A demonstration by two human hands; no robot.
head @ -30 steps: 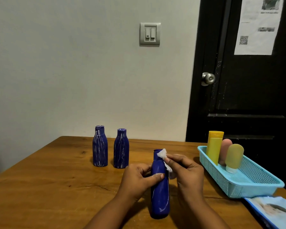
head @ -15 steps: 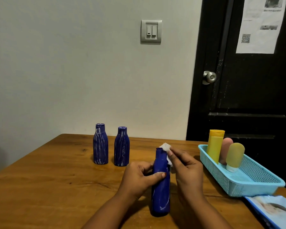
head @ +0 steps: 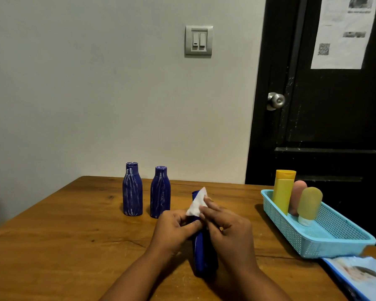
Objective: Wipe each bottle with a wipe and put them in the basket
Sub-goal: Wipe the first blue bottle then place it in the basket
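Currently: your left hand [head: 174, 231] fingers grip the blue bottle [head: 204, 253] | right hand [head: 228, 231] fingers pinch the wipe [head: 197, 205] on its neck | near table [head: 52, 246] front edge.

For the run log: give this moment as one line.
phase: wiping | left hand: holds blue bottle | right hand: wipe on neck | basket: three bottles | waiting: two

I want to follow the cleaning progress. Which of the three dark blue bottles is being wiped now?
The dark blue bottle nearest the person, held by the left hand while the right hand presses a white wipe on it. The other two stand untouched behind.
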